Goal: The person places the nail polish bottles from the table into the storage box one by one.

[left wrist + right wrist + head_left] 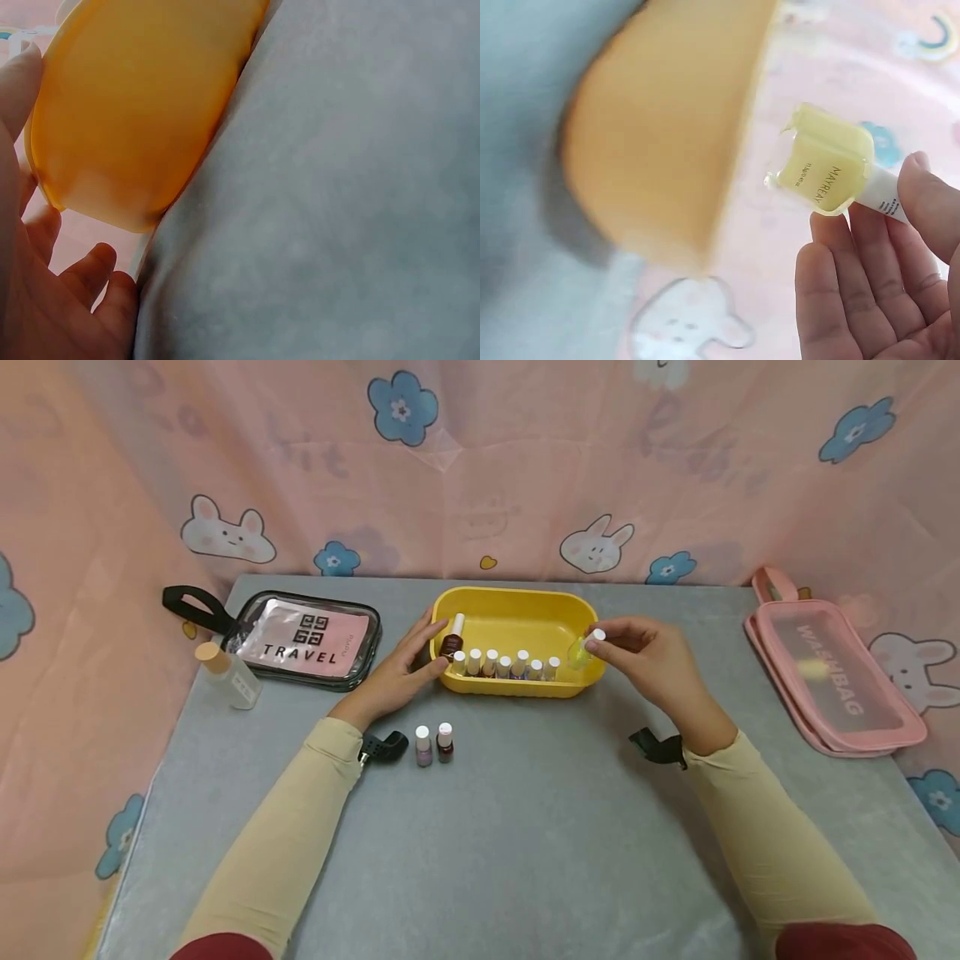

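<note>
A yellow plastic tub (pixel 517 602) stands near the back of the table. Along its near side is a row of small white-capped nail polish bottles (pixel 505 666), with a dark red nail polish bottle (pixel 452 639) leaning at its left end. My left hand (pixel 393 681) holds the tub's left end, thumb at the rim and fingers around the side. My right hand (pixel 652 660) pinches the white cap of a pale yellow nail polish bottle (pixel 825 161) over the tub's right end. The bottle's glass points away from the palm in the right wrist view.
Two nail polish bottles, one mauve (pixel 423 747) and one dark (pixel 445 743), stand before the tub. To the left lie a black-edged TRAVEL pouch (pixel 303 639) and a frosted bottle (pixel 228 677) with a tan cap. A pink wash bag (pixel 836 672) lies at right.
</note>
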`<state>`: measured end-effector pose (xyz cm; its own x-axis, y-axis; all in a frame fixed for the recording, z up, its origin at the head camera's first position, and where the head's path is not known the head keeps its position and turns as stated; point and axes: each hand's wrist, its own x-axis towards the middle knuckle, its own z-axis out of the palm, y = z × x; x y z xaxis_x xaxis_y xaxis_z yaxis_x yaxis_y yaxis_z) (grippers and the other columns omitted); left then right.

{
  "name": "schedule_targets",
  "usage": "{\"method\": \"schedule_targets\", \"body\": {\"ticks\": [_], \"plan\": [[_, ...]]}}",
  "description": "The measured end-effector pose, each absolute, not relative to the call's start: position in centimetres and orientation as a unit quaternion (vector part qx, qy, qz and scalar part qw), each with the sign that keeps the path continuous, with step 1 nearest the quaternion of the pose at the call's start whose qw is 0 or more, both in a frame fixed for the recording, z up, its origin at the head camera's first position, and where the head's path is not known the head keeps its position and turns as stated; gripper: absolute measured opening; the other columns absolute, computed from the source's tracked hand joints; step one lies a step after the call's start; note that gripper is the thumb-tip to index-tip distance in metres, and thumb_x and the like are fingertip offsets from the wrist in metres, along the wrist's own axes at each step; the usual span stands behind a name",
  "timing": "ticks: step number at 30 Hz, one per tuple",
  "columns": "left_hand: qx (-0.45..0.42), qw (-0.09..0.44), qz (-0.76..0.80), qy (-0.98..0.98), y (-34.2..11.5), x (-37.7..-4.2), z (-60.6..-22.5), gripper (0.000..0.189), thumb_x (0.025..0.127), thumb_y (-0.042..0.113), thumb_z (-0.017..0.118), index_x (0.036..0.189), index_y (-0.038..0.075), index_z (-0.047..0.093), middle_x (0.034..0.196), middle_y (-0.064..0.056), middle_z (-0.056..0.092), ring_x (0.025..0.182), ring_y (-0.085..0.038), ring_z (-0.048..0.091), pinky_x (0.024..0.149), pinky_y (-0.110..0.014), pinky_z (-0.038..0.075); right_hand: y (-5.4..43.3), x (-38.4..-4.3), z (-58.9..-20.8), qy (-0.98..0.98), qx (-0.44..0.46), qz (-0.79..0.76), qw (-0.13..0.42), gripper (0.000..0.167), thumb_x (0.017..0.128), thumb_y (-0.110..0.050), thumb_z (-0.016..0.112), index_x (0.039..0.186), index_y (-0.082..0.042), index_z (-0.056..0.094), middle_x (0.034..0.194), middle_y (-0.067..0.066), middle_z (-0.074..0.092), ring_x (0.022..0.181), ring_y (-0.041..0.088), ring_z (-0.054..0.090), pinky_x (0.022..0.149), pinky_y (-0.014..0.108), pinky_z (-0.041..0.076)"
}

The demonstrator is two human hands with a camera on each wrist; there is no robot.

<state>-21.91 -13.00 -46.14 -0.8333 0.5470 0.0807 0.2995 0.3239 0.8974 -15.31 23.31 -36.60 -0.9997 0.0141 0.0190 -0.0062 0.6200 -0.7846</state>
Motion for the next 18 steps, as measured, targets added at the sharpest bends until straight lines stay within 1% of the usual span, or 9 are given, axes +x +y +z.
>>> {"method": "schedule_targets", "body": {"ticks": [2,5,10,14,18], "plan": [[0.265,0.120,0.522,0.802,-12.9,-21.9,-46.3,0.073,0.108,0.053,0.057,0.169,0.023,0.031,0.179,0.004,0.000,0.162,-0.018,0.000,0.128,-0.055,0.008,23.6,-15.8,-37.4,-0.903,-0.010,0.430,-0.006,0.042,0.097,-0.041,0.079,0.124,-0.009,0.077,0.120,0.008,0.076,0.105,0.020,0.071,0.084,0.015,0.055],[0.268,0.122,0.522,0.800,-12.9,-22.0,-46.5,0.077,0.106,0.058,0.056,0.169,0.022,0.030,0.179,0.003,0.000,0.162,-0.018,0.000,0.128,-0.054,0.007,23.6,-16.2,-38.5,-0.904,-0.015,0.427,-0.021,0.040,0.096,-0.036,0.081,0.123,-0.007,0.077,0.120,0.010,0.076,0.105,0.023,0.071,0.082,0.014,0.055],[0.268,0.118,0.522,0.801,-12.9,-22.0,-46.3,0.084,0.102,0.067,0.054,0.169,0.022,0.030,0.178,0.005,0.000,0.162,-0.018,0.000,0.128,-0.055,0.008,23.0,-16.1,-39.1,-0.911,0.002,0.412,0.004,0.031,0.096,-0.023,0.083,0.120,-0.004,0.078,0.116,0.012,0.076,0.104,0.027,0.072,0.079,0.013,0.056],[0.267,0.117,0.524,0.800,-12.9,-22.0,-46.2,0.082,0.104,0.063,0.055,0.169,0.020,0.031,0.178,0.005,0.000,0.162,-0.018,0.001,0.128,-0.054,0.009,22.5,-16.2,-39.3,-0.928,0.035,0.371,0.020,0.029,0.094,-0.021,0.084,0.116,-0.003,0.079,0.113,0.012,0.076,0.101,0.028,0.069,0.080,0.015,0.054],[0.267,0.118,0.524,0.800,-13.0,-22.1,-46.3,0.077,0.106,0.057,0.056,0.169,0.019,0.031,0.178,0.005,0.000,0.162,-0.018,0.001,0.129,-0.053,0.009,22.2,-16.4,-39.6,-0.938,0.054,0.341,0.031,0.025,0.095,-0.019,0.084,0.114,-0.003,0.081,0.110,0.012,0.077,0.094,0.027,0.064,0.075,0.021,0.052]]}}
